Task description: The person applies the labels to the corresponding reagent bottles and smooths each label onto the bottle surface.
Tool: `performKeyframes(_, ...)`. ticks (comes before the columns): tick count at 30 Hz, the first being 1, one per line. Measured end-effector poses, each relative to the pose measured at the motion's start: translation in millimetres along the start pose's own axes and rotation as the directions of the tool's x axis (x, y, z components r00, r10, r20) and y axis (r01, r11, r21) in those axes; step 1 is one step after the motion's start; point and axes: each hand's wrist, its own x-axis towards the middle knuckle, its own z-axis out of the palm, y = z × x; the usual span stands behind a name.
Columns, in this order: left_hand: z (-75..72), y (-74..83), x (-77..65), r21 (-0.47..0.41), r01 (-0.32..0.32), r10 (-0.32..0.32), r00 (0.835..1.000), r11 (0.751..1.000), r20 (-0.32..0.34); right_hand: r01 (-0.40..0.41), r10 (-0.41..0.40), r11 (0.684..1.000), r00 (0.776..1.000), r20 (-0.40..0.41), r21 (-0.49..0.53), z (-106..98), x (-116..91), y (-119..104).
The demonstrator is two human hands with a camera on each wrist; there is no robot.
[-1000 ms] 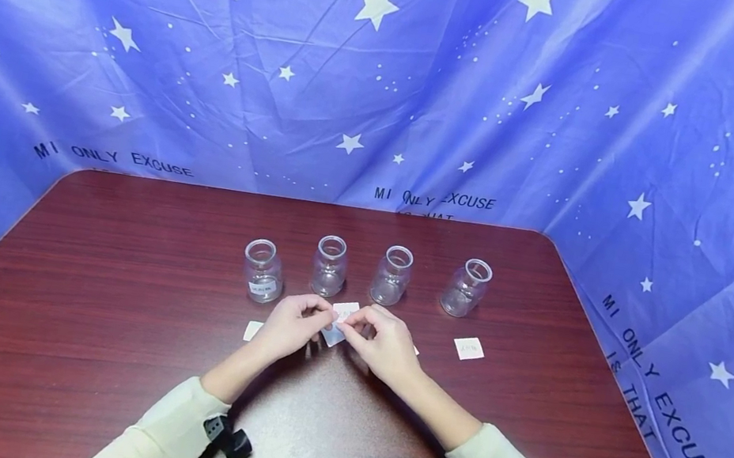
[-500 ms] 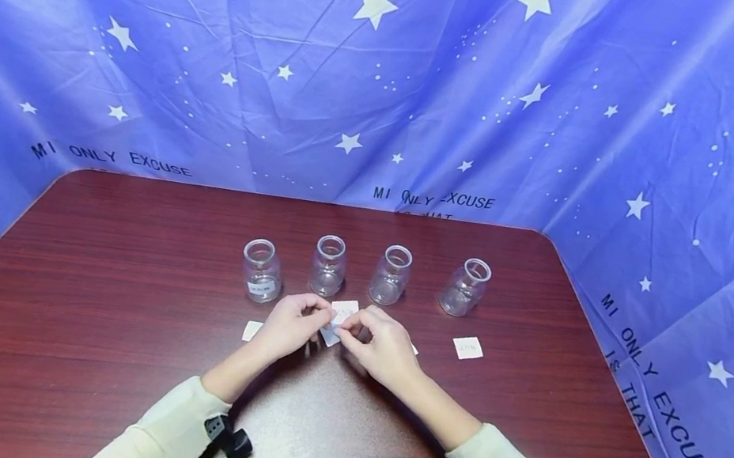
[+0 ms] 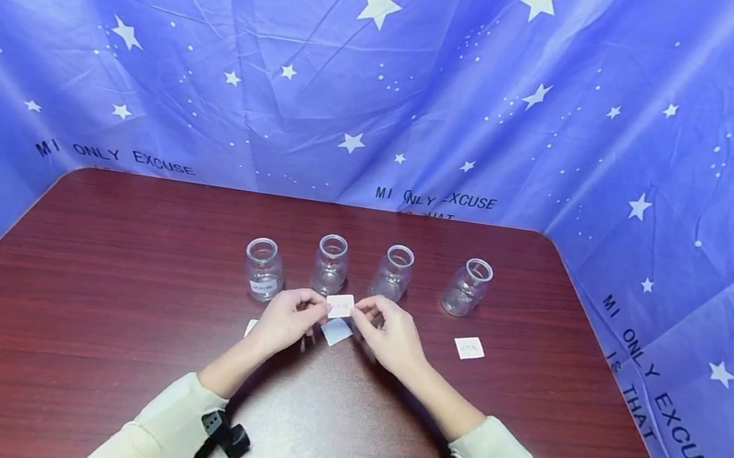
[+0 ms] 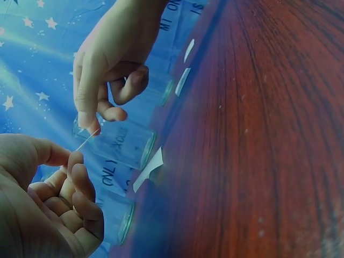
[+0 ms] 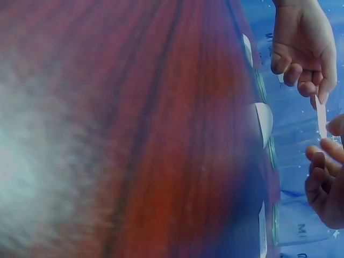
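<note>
— Blue cloth printed with white stars (image 3: 306, 19) hangs all round the dark red wood-grained table (image 3: 99, 371).

— And the person at it?

— Pale sleeves (image 3: 160, 420), bare hands. Left hand (image 3: 290, 321) and right hand (image 3: 394, 339) are each narrowed to a pinch, a small gap between them.

— Those clear glass jars, how far along are they?

— Four, upright in a loose row beyond the hands. The leftmost jar (image 3: 263, 269) carries a label; the second jar (image 3: 331, 262), third jar (image 3: 396, 272) and rightmost jar (image 3: 469, 289) look bare from here. I'd say one done, three left.

— Any loose paper?

— One bluish-white sheet (image 3: 337, 332) lies between the hands on the near side, probably peeled backing. A white rectangular slip (image 3: 469, 348) lies near the rightmost jar; the left-wrist view shows another white slip (image 4: 183, 82) close by. A white scrap (image 3: 251, 326) peeks out beside the left wrist.

— And the piece being held?

— A small white paper label (image 3: 340, 306), pinched at opposite ends by both hands, off the table and not yet on any glass. I can't read its writing.

— Smallest of all?

— That narrow white sticker (image 3: 262, 288), already on the leftmost jar.
</note>
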Motion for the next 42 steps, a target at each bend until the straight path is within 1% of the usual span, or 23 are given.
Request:
performKeyframes(2,0.2,-0.2,0.3,0.001,-0.002,0.002,1.000,1.000,0.005,-0.045,0.045,0.999,0.999,0.025,0.022,0,2,0)
performKeyframes(4,0.4,-0.5,0.4,0.001,-0.003,0.003,1.000,1.000,0.012,-0.067,0.065,0.997,0.997,0.041,0.034,0,3,0)
performKeyframes(10,0.1,-1.5,1.1,0.022,-0.011,0.010,1.000,1.000,0.009,-0.095,0.091,0.993,0.994,0.055,0.070,1,4,0)
performKeyframes(16,-1.7,-1.1,1.9,0.035,0.000,0.000,1.000,0.999,-0.004,-0.115,0.107,0.988,0.991,0.075,0.105,2,6,-1)
performKeyframes(21,-3.7,0.0,3.0,0.050,-0.004,0.005,1.000,0.999,-0.023,-0.119,0.108,0.985,0.990,0.086,0.125,3,7,0)
performKeyframes(27,-5.1,0.7,4.0,0.051,-0.009,0.012,0.999,0.999,-0.049,-0.100,0.086,0.983,0.992,0.096,0.157,3,7,-3)
performKeyframes(36,-4.4,-1.8,7.1,0.032,-0.017,0.020,0.995,0.999,-0.097,-0.060,0.049,0.989,0.995,0.085,0.133,4,11,-4)
performKeyframes(42,-5.4,-0.7,6.3,0.069,-0.058,0.064,0.995,0.996,-0.081,-0.065,0.058,0.990,0.997,0.059,0.127,4,16,-3)
